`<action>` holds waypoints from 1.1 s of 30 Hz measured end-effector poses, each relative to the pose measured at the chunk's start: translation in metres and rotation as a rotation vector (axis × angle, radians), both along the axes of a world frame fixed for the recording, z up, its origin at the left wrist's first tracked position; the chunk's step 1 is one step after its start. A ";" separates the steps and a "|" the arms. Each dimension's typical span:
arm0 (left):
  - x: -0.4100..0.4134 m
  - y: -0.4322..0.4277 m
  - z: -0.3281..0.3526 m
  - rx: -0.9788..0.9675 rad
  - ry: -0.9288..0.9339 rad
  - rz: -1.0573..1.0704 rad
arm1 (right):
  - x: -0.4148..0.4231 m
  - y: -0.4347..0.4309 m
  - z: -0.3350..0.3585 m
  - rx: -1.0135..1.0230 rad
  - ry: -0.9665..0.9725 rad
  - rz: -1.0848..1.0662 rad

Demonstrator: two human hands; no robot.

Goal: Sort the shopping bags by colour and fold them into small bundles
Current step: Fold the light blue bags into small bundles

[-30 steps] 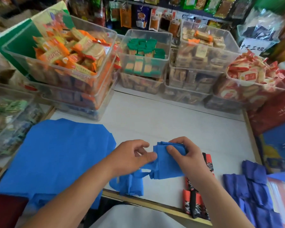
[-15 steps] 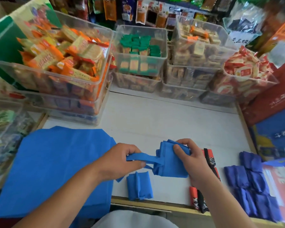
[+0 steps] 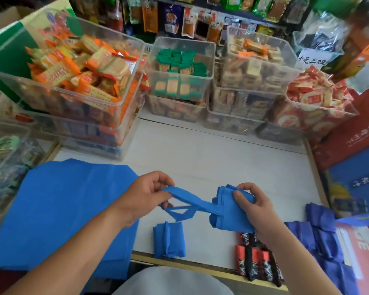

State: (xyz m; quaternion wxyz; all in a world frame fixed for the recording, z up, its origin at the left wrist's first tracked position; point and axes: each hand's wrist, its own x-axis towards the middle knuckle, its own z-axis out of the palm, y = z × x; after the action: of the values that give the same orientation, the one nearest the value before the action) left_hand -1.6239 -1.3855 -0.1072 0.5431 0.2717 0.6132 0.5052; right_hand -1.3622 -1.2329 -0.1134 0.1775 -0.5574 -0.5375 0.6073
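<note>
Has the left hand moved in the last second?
Yes. The left hand pulled leftward, toward the flat blue bag, stretching the strap from the folded bag.

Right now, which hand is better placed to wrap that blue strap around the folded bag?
Probably the left hand: it pinches the free end of the strap, while the right hand grips the folded bag and can steady it.

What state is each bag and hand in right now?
Left hand: pinches the handle strap, stretched out.
Right hand: grips the folded blue bag.
Folded blue bag: partly bundled, strap unwrapped.
Blue bundle: wrapped, lying on the table.
Flat blue bags: unfolded, stacked.
Navy bundles: folded, piled.
</note>
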 end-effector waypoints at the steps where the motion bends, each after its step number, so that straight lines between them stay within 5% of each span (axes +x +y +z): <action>1: 0.004 0.000 0.000 -0.013 0.039 -0.078 | 0.006 0.004 0.000 0.029 -0.023 0.018; 9: 0.035 0.019 -0.011 0.005 -0.320 0.272 | 0.022 0.017 -0.017 0.029 -0.063 0.013; 13: 0.041 0.026 -0.028 -0.165 -0.122 0.369 | 0.012 0.009 -0.039 0.013 -0.112 0.034; 17: 0.017 0.020 -0.041 -0.278 -0.286 0.361 | -0.006 0.007 -0.062 0.029 -0.159 0.038; 22: -0.001 0.026 -0.080 -0.377 0.085 0.276 | -0.044 0.010 -0.106 0.042 -0.220 0.049; 26: -0.018 0.043 -0.115 -0.439 0.146 0.300 | -0.068 0.021 -0.149 0.075 -0.297 0.064; 33: -0.029 0.065 -0.164 -0.481 0.166 0.222 | -0.078 0.042 -0.216 0.496 -0.624 0.348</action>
State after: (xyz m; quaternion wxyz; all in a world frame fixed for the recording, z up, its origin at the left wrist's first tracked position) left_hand -1.6527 -1.3202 -0.2712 0.4813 0.1064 0.7838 0.3777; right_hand -1.4403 -1.1905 -0.3290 0.0300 -0.5558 -0.7810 0.2833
